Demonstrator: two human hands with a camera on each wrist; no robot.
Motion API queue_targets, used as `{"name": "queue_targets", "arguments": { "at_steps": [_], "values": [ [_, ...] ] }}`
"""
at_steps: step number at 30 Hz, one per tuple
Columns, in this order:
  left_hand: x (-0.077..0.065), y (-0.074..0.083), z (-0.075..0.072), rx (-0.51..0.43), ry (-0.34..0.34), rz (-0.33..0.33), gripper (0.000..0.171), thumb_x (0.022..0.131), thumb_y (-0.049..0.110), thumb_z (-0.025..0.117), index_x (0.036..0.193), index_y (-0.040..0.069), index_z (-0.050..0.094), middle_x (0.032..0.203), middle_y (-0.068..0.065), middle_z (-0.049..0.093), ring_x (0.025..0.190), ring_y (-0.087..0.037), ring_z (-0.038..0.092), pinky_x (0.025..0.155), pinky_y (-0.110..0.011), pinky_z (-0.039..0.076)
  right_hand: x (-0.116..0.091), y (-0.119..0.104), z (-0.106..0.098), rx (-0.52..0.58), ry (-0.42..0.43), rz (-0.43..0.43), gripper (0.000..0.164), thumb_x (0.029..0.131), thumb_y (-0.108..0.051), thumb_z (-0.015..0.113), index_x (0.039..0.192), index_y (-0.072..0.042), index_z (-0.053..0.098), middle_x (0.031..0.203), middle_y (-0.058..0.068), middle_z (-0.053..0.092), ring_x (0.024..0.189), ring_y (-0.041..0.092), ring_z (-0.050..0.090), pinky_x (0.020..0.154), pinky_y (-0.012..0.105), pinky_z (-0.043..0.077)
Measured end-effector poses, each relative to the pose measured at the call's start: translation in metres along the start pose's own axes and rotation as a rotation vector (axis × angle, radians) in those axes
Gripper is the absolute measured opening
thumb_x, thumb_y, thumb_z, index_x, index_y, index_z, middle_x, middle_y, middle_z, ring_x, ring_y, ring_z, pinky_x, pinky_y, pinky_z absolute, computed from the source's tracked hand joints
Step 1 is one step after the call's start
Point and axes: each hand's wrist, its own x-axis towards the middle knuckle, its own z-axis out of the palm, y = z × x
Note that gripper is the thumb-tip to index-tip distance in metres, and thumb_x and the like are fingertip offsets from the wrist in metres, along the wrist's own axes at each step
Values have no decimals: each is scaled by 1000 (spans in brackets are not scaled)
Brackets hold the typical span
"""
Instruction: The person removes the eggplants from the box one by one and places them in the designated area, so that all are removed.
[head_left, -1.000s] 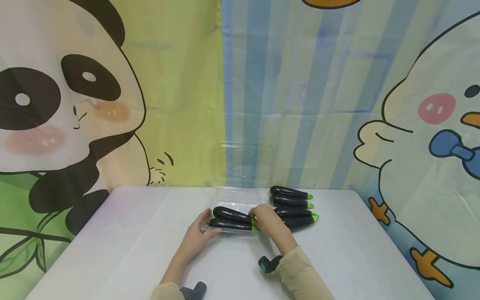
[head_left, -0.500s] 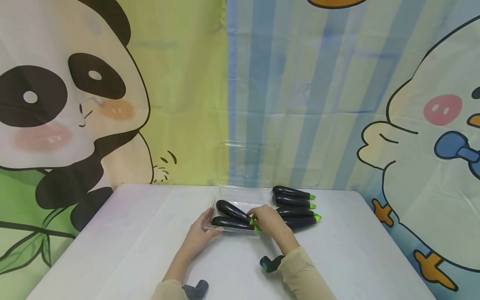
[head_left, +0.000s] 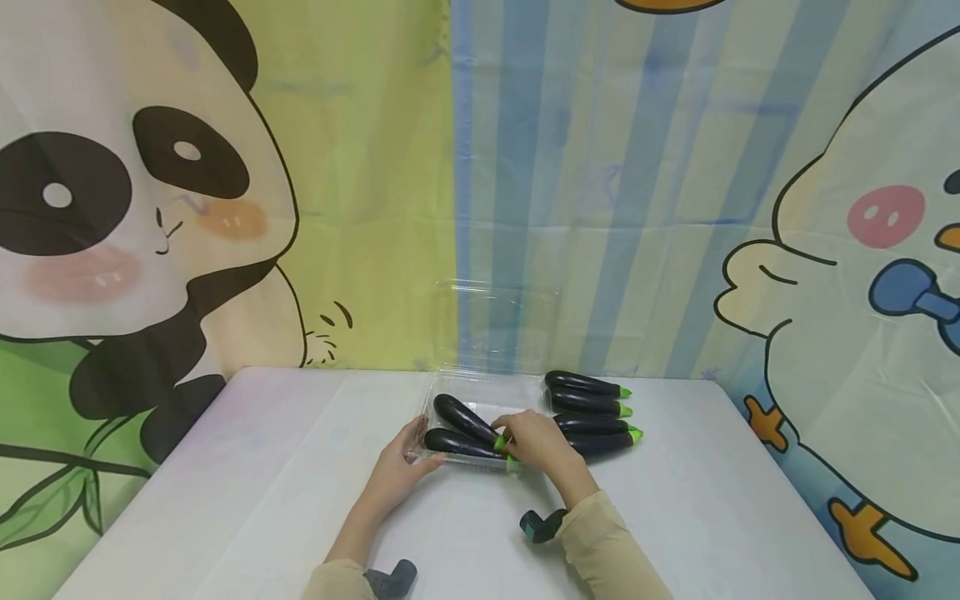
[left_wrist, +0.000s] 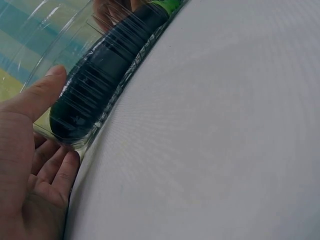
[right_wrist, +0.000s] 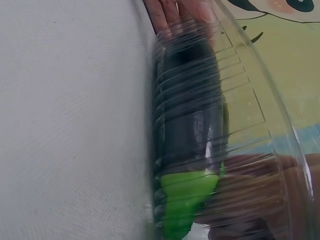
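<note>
A clear plastic box [head_left: 491,389] stands on the white table, its lid raised at the back. Two dark eggplants with green stem ends lie inside. My left hand [head_left: 400,460] grips the box's left front corner, thumb [left_wrist: 45,92] on the wall and fingers underneath. Inside the box, my right hand [head_left: 542,440] pinches the back eggplant [head_left: 459,415] near its stem; the exact fingertip contact is hidden. That eggplant slants, bulb end toward the back left. Along the front wall lies the other eggplant [head_left: 457,442], seen through the ribbed plastic in both wrist views.
Several more eggplants [head_left: 587,404] lie in a stack of rows right of the box, close to my right wrist. Dark camera mounts [head_left: 542,527] sit at both wrists. A cartoon-printed curtain [head_left: 375,167] hangs behind the table's back edge.
The back eggplant has swung from nearly parallel with the front one to a slant, its bulb end moving backward. The front eggplant has tilted slightly. Both hands have kept nearly the same place.
</note>
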Motion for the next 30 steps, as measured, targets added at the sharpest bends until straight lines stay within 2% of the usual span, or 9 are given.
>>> {"name": "queue_targets", "arguments": {
  "at_steps": [14, 19, 25, 30],
  "values": [
    [1, -2, -1, -71, -25, -5, 97, 70, 58, 74, 148, 20, 31, 153, 1, 36, 140, -22, 35, 113, -37, 35, -1, 4, -6, 137, 10, -76, 32, 86, -10, 67, 119, -11, 67, 97, 1, 71, 89, 15, 67, 72, 26, 56],
    [1, 0, -1, -72, -30, 3, 96, 71, 58, 74, 148, 20, 31, 153, -1, 36, 139, -23, 37, 112, -37, 36, -3, 8, -9, 270, 19, -45, 34, 89, -9, 65, 123, -6, 64, 107, 6, 65, 94, 19, 67, 75, 25, 57],
    [-1, 2, -2, -93, -32, 9, 95, 72, 56, 74, 148, 20, 32, 153, -2, 36, 140, -22, 37, 111, -34, 38, -1, 11, -10, 387, 109, -14, 25, 88, -10, 67, 113, -8, 69, 104, 8, 67, 92, 22, 69, 71, 21, 58],
    [0, 1, -2, -105, -43, 7, 95, 72, 56, 74, 149, 20, 31, 153, -2, 35, 139, -23, 37, 111, -33, 37, 0, 11, -8, 431, 217, 81, 19, 87, -15, 69, 106, -13, 72, 106, 7, 69, 89, 20, 70, 68, 21, 59]
  ]
}}
